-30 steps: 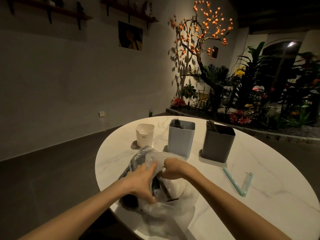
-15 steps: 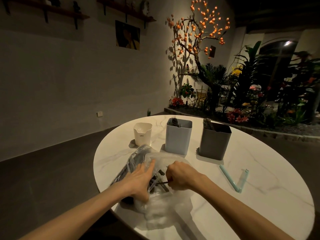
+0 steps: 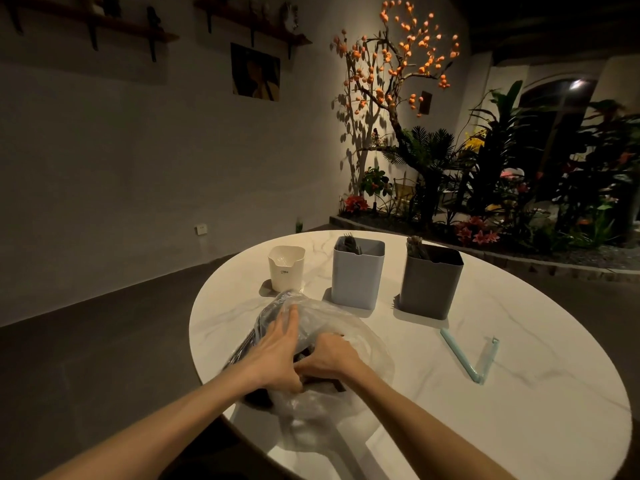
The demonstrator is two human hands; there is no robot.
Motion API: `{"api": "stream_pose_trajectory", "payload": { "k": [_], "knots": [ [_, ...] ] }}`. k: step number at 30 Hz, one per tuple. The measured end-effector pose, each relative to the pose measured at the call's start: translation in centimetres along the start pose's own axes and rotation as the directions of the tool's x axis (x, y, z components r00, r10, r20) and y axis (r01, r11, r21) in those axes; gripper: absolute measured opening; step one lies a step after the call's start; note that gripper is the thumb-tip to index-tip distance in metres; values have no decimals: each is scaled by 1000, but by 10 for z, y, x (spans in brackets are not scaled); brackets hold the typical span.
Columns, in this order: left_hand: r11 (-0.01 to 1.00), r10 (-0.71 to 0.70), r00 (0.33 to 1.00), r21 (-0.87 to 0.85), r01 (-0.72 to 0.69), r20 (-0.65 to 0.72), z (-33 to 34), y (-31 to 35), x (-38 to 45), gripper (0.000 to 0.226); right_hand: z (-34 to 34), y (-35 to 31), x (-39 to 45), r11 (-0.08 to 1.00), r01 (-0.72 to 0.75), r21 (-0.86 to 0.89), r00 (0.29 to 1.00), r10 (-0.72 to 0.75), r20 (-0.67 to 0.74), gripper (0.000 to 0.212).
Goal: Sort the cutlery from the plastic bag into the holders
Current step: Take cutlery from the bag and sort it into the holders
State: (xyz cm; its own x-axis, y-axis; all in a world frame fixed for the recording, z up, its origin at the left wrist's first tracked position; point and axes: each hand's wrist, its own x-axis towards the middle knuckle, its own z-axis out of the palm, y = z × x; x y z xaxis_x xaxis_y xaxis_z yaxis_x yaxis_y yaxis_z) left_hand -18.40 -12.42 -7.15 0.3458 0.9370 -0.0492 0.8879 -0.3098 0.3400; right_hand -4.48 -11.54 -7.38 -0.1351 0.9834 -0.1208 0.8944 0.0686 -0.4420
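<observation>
- A round white marble-patterned table (image 3: 519, 427) fills the lower right of the frame, lit warmly against a dim room.
- An indoor garden bed with a bare tree bearing orange fruit (image 3: 398, 60) and dark leafy plants (image 3: 519, 174) takes up the upper right.
- A clear plastic bag (image 3: 332, 327) lies crumpled on the table's near left edge, lower centre of the frame, with dark cutlery (image 3: 249, 344) showing through it on the left side.
- The left hand (image 3: 277, 351) lies on top of the bag with fingers stretched forward and flat, pressing the plastic down rather than grasping it.
- The right hand (image 3: 332, 355) sits just beside the left one, touching it, with fingers curled down into the bag; what they hold, if anything, cannot be told.
- A dark grey holder (image 3: 429, 285) stands at centre right of the table's far side, dark utensils poking above its rim.
- A pale blue holder (image 3: 356, 275) stands just left of it, with fork tines visible at the top.
- A small white holder (image 3: 286, 268) stands furthest left of the three, beyond the bag.
- A light blue bag clip (image 3: 467, 358) lies open on the table at right, well apart from the bag.
</observation>
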Motion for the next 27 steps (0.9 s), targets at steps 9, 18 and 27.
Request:
{"api": "stream_pose_trajectory", "payload": {
  "k": [9,18,27],
  "knots": [
    [1000,-29,1000,-2,29,-1,2,-11,1,134,8,-4,10,976,-97,193,993,83,79,26],
    [996,-74,997,47,74,11,2,-17,1,137,-5,2,16,959,-162,234,976,122,178,34],
    [982,-104,988,143,121,-118,6,-12,-3,126,-15,5,7,937,-230,262,949,156,275,18]
  ]
}}
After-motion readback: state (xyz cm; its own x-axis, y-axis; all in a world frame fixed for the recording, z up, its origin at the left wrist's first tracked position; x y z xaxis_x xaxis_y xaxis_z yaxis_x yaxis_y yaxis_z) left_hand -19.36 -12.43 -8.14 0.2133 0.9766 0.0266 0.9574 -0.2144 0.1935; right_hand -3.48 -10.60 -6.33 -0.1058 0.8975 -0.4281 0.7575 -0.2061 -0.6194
